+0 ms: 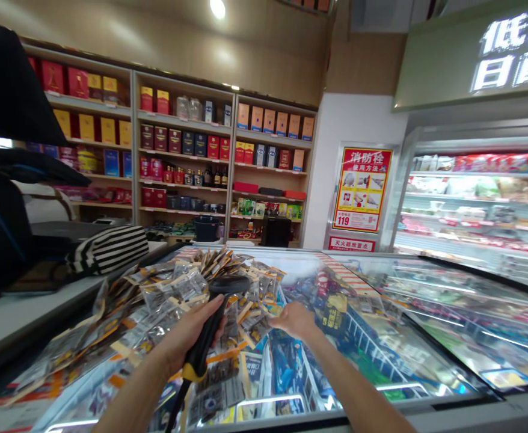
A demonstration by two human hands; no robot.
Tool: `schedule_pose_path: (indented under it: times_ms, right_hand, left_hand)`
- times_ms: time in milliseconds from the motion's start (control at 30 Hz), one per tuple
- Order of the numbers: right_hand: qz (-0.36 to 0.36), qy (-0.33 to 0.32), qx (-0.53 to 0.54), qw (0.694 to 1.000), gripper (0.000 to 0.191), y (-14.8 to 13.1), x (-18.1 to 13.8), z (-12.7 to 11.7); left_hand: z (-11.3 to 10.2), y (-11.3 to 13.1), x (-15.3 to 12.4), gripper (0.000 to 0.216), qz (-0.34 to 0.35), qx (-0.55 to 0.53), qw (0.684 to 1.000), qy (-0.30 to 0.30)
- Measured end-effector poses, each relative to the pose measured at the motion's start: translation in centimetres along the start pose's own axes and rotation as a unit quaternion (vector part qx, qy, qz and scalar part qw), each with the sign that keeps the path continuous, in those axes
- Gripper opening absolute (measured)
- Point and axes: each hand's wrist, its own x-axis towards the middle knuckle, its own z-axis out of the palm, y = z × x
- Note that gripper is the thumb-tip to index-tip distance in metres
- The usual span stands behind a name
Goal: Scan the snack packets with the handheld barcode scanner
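My left hand (187, 334) is wrapped round the handle of a black barcode scanner (206, 337) with a yellow-trimmed butt and a cable hanging down. Its head sits just above a heap of small clear snack packets (171, 294) with orange and tan edges. To the right of the scanner, my right hand (296, 322) pinches the edge of one such packet (255, 326) between thumb and fingers. What the packets contain is too small to make out. The heap lies on the glass top of a chest freezer (304, 264), and bagged goods show through the glass.
A striped black-and-white bag (110, 249) rests on the counter (2, 319) at left, near a dark screen-like device (11, 90). Shelves of boxed goods (187, 144) line the back wall. A red fire-hydrant notice (358, 189) and an upright chiller (475, 204) stand at right.
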Motion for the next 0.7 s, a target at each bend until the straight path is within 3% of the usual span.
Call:
schedule_pose_path:
  times_ms: [167, 333, 500, 700]
  right_hand:
    - [0.035, 0.000, 0.045, 0.998, 0.017, -0.17, 0.16, 0.44]
    - [0.012, 0.039, 0.027, 0.999, 0.026, 0.27, -0.35, 0.36]
    - [-0.003, 0.001, -0.015, 1.000, 0.017, -0.21, -0.75, 0.25]
    - [0.013, 0.003, -0.016, 1.000, 0.027, 0.13, -0.62, 0.00]
  left_hand:
    - [0.35, -0.85, 0.33, 0.033, -0.007, -0.021, 0.999, -0.022]
    - [0.67, -1.02, 0.42, 0.034, -0.010, -0.034, 0.999, -0.027]
    - [0.68, -0.64, 0.02, 0.035, -0.012, -0.030, 0.999, -0.022]
    - [0.30, -0.57, -0.42, 0.033, -0.012, -0.024, 1.000, -0.009]
